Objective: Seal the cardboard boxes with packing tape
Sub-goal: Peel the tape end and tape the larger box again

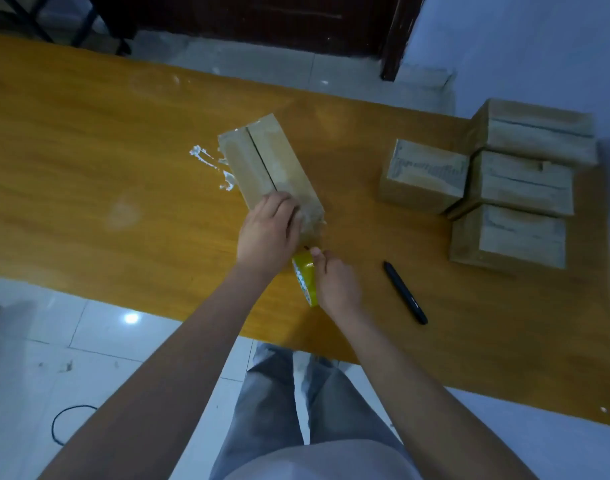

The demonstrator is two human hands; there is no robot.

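Head view | left hand (267,233) flat on box (269,168) | right hand (334,282) grips tape roll (305,277)

There is only one view, from a camera on the person's head. It looks forward and steeply down over both forearms to the wooden table (89,168), which runs slanted across the picture. The hands are near, in the middle; the tiled floor (89,341) and a dark door (262,19) fill the edges.
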